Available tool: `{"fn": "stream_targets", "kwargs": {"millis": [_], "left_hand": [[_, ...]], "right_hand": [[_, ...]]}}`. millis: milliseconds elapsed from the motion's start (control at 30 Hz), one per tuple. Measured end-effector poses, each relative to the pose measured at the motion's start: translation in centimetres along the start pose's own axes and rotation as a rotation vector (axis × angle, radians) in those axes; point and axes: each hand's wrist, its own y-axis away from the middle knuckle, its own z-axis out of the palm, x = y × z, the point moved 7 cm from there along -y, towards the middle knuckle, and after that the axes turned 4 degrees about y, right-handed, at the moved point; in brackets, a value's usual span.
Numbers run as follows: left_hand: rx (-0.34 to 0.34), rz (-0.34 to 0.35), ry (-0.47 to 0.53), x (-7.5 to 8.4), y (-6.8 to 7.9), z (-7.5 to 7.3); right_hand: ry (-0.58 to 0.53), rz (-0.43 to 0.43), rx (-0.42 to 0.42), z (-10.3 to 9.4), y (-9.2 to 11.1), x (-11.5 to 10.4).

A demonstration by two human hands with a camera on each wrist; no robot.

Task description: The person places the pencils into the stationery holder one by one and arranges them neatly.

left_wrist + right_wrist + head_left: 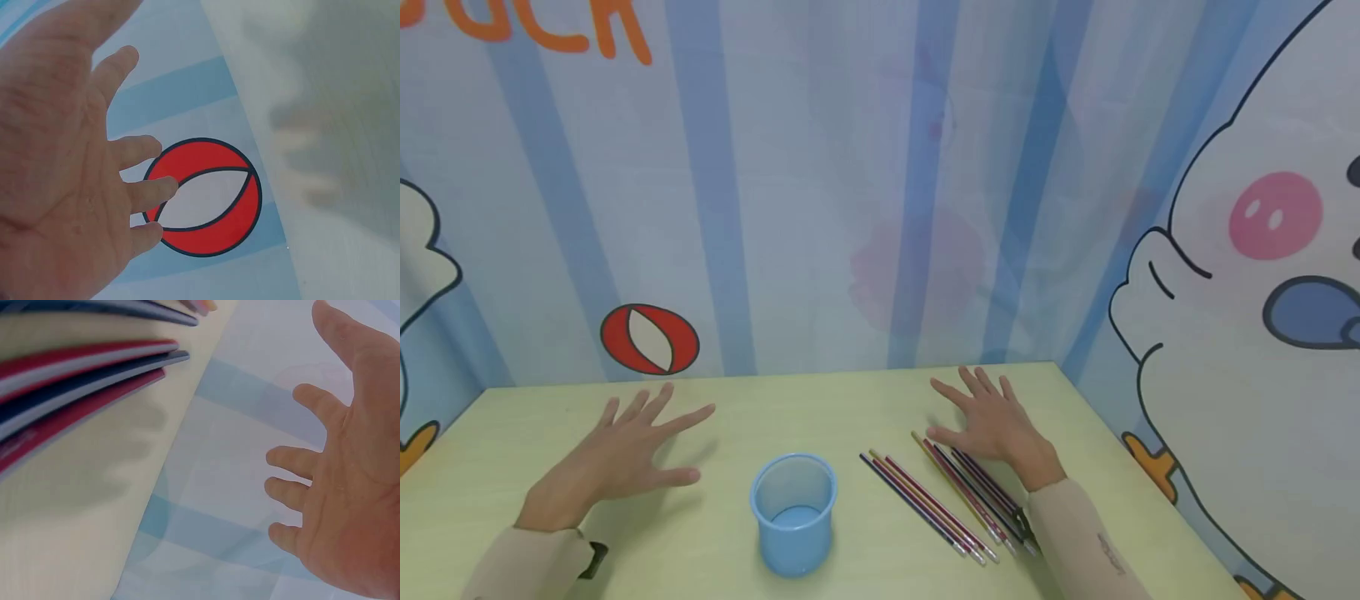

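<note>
My left hand [617, 454] is spread over the left part of the table, its fingers apart and nothing in its grasp. On the right, my right hand [996, 425] is likewise spread and holds nothing, near the far ends of several slim pencils [981, 492] in dark, red and gold. Another group of pencils [925, 508] lies just left of these, side by side and slanting. Between the hands stands a light blue cup [795, 533], upright, with its bare bottom showing inside. The right wrist view shows pencils [81, 378] on the table below the open palm.
The pale yellow table [835, 408] ends at a blue striped cloth backdrop [820, 208]. Printed on the cloth are a red and white ball [650, 339] and a large white cartoon figure [1240, 400] at right. A dark band [593, 560] shows at the left sleeve.
</note>
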Motion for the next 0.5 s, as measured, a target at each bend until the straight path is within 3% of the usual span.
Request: {"fn": "stream_targets", "kwargs": {"millis": [200,500], "left_hand": [[-0.051,0.009,0.036,0.9,-0.8,0.0],[-0.283,-0.001,0.178,3.6,-2.3,-0.1]], "right_hand": [[-0.054,-0.025,-0.056,-0.5,-0.8,-1.3],[-0.063,-0.048,-0.092,-1.1,-2.0,-3.4]]}}
